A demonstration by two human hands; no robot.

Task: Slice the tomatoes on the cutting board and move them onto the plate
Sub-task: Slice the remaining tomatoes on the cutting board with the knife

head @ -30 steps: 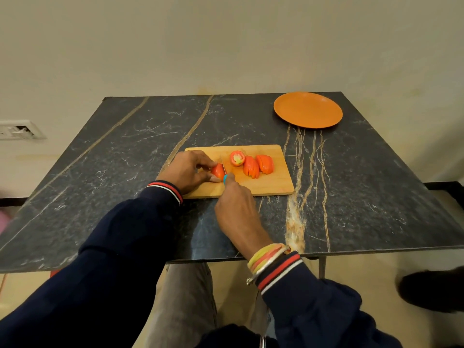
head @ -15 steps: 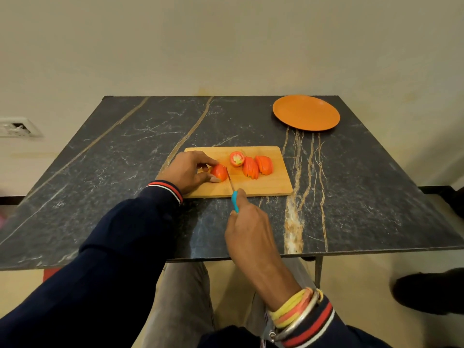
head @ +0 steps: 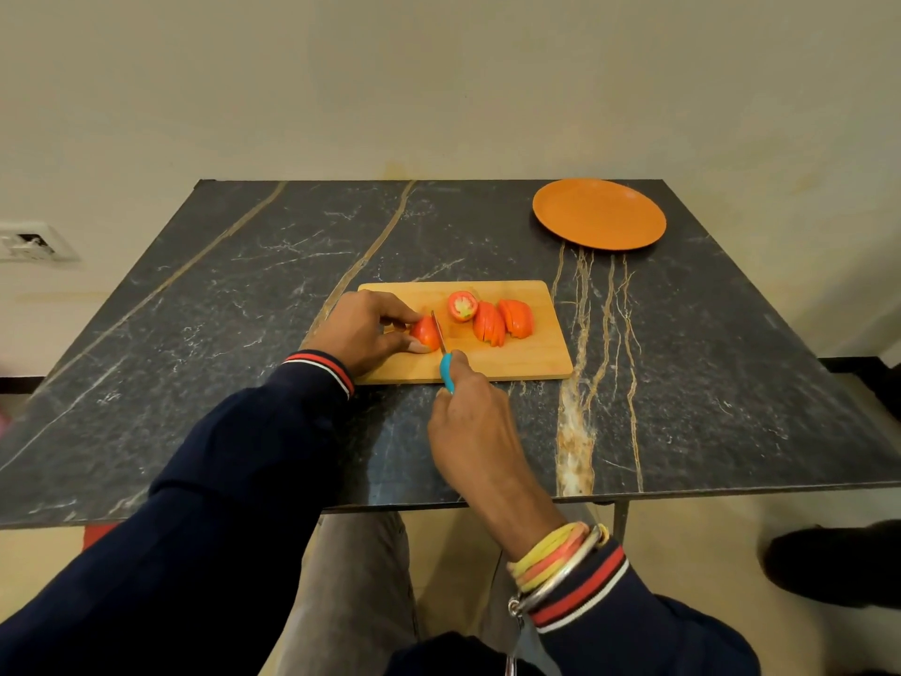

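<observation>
- The tomato [head: 425, 333] I am cutting sits on the 9 o'clock side of the board [head: 526, 363]. I think it lies cut side down, though my fingers hide part of it.
- My left hand [head: 363, 329] grips it, with the fingers curled over its top and far side and the thumb low at its near side.
- The knife [head: 441, 341] stands against the tomato's 3 o'clock edge, tip toward 12. My right hand [head: 470, 426] is closed round the teal handle, just off the board's near edge at 6.
- Toward 3 o'clock from the blade lie a cut piece [head: 462, 305], face up, and two fanned groups of slices [head: 489, 324] around the board's middle.
- The plate [head: 598, 214] is at 1 o'clock from the board, well apart from it, near the far right corner of the counter [head: 244, 309]. It holds nothing.
- As I judge it, I am mid-slicing and have not started moving anything to the plate.
- The next cut calls for a straight press down with a slight draw toward 6. My left fingertips should be tucked back, since the blade runs just beside them.
- The face-up piece may need slicing too before I carry everything to the plate.
</observation>
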